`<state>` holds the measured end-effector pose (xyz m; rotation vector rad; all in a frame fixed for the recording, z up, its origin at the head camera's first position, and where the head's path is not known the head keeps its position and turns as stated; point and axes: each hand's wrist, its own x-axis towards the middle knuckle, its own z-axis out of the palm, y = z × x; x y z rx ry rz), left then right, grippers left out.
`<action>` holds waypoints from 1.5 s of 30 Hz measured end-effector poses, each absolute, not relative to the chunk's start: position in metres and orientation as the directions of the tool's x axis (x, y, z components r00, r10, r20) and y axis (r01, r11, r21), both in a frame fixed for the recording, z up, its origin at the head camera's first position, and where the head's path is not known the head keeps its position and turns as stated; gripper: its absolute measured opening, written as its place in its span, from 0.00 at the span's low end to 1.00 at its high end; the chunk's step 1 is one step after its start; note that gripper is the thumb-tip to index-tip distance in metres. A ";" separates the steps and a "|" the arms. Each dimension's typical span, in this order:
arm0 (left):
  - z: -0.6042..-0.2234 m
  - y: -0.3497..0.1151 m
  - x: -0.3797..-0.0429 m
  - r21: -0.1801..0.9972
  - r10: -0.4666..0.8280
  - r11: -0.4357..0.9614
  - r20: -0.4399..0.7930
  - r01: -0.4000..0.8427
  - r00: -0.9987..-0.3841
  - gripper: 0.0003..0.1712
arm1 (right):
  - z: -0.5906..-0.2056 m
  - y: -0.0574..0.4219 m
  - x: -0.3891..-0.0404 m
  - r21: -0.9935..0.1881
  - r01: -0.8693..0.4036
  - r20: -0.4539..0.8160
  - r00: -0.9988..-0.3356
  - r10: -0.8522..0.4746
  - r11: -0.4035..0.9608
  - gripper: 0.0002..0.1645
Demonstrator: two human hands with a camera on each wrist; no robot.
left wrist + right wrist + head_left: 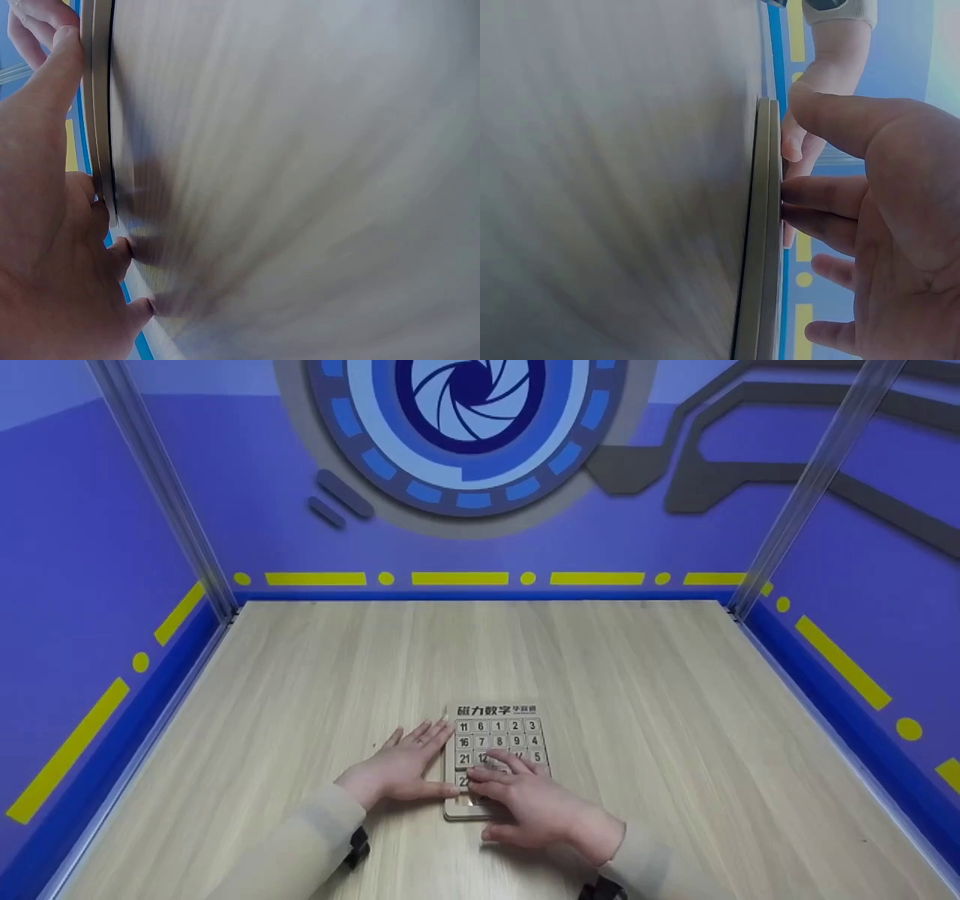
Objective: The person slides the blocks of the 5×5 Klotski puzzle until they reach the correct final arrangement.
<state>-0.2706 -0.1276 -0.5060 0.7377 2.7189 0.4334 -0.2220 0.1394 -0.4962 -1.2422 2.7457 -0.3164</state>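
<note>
A wooden number slide puzzle [499, 710] lies flat on the table, with Chinese lettering along its top and rows of numbered tiles below. My left hand [401, 765] is spread along the puzzle's left edge, its thumb at the lower left corner and a fingertip by the upper left. Over the lower tiles is my right hand [536, 806], its fingertips touching them and hiding several numbers. In the right wrist view two fingers [825, 196] meet the top of the puzzle's side edge [763, 225]. The left wrist view has the left thumb [56, 75] against the puzzle's edge [97, 97].
The light wood table [337, 660] extends around the puzzle on all sides. Blue printed walls [480, 555] with yellow dashes enclose its back and sides, and metal posts [172, 495] stand at the back corners.
</note>
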 end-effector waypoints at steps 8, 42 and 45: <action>-0.504 -0.128 -0.270 0.363 0.526 0.823 -0.197 0.437 -0.827 0.62 | -0.497 0.142 -0.212 -0.188 -0.777 0.036 -0.617 -0.786 0.601 0.42; -0.506 -0.127 -0.271 0.353 0.520 0.829 -0.197 0.434 -0.831 0.63 | -0.496 0.133 -0.248 -0.288 -0.665 -0.038 -0.711 -0.702 0.689 0.44; -0.506 -0.127 -0.271 0.353 0.520 0.828 -0.199 0.434 -0.830 0.63 | -0.494 0.132 -0.248 -0.272 -0.671 -0.035 -0.709 -0.704 0.689 0.44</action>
